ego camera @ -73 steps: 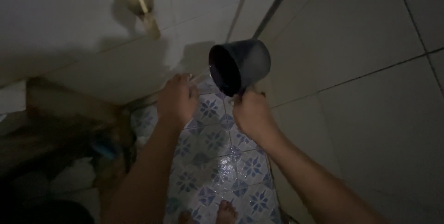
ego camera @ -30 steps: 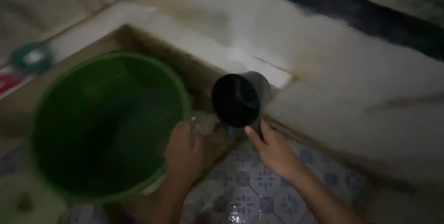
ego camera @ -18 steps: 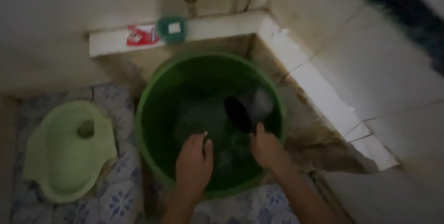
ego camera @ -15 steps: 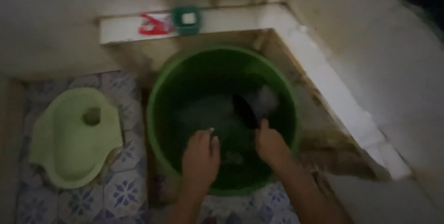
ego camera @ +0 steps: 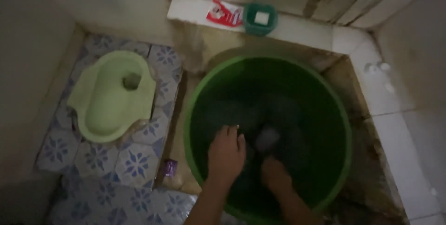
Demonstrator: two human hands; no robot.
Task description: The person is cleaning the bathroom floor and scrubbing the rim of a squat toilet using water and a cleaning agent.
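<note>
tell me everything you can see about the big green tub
The green tub is a large round basin, plastic by its look, with a bright green rim and a dark inside. It stands upright in a corner bounded by a white tiled ledge, beside the pale green squat toilet. Both hands reach inside: the left hand and the right hand, near a dim dark scoop. Its contents are too dark to tell.

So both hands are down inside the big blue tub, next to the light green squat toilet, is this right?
Not quite: the tub is green, not blue, as the head view shows. Both the left hand and the right hand are inside it, beside the light green squat toilet.
</note>
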